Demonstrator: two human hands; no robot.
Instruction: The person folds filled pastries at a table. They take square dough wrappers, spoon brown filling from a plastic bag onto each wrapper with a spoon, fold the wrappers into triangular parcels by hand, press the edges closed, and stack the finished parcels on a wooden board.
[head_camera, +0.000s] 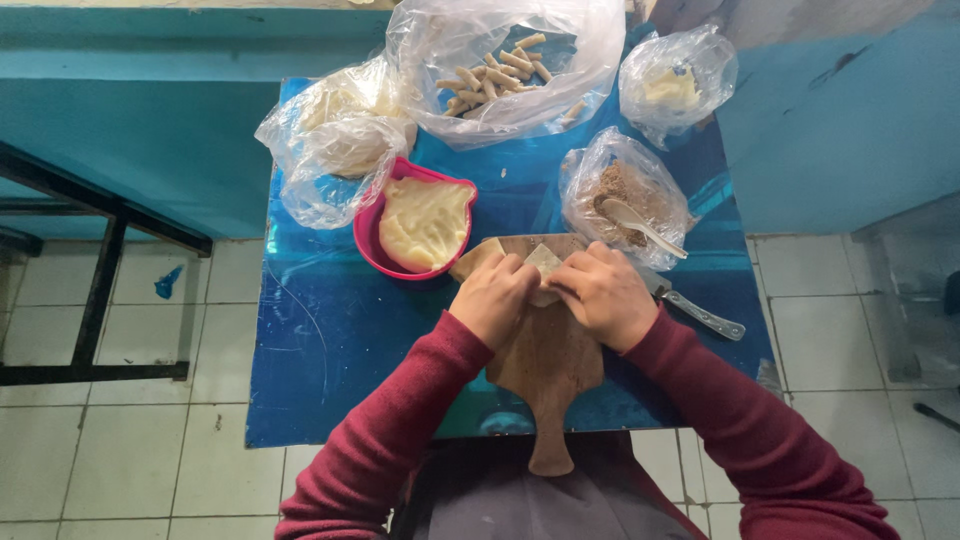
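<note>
My left hand (492, 297) and my right hand (606, 294) meet over a wooden cutting board (548, 370) on a small table covered in blue plastic (330, 340). Both hands pinch a pale, thin sheet of dough (545, 262), which is folded between the fingertips. Most of the sheet is hidden under my fingers. Dark red sleeves cover both arms.
A pink bowl of pale paste (420, 222) sits left of the board. Behind it lie a bag of dough (335, 140), a bag of rolled sticks (500, 70), a small bag (675, 85) and a bag of brown filling with a spoon (630, 205). A knife (700, 312) lies to the right.
</note>
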